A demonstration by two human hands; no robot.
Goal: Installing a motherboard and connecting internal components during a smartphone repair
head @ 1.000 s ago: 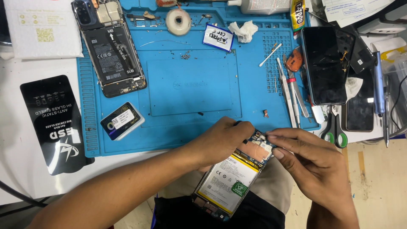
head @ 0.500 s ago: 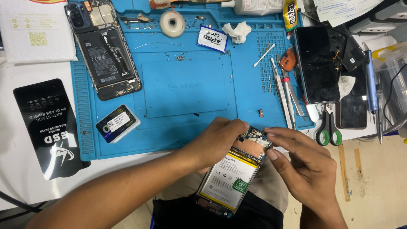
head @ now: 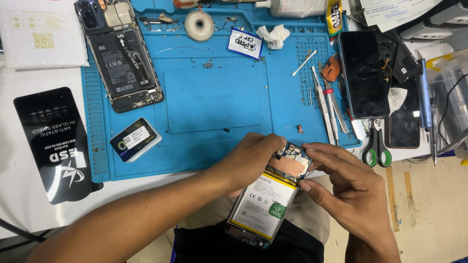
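Hands (head: pixel 302 170) — on opened phone (head: pixel 268 199)

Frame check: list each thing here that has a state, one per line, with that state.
Opened phone: back cover off, battery and board exposed, held over the lap.
Left hand: gripping the phone's top edge.
Right hand: fingertips on the board.
Second phone: back off, lying on the blue mat.
Scissors: closed.
Tape roll: lying flat.
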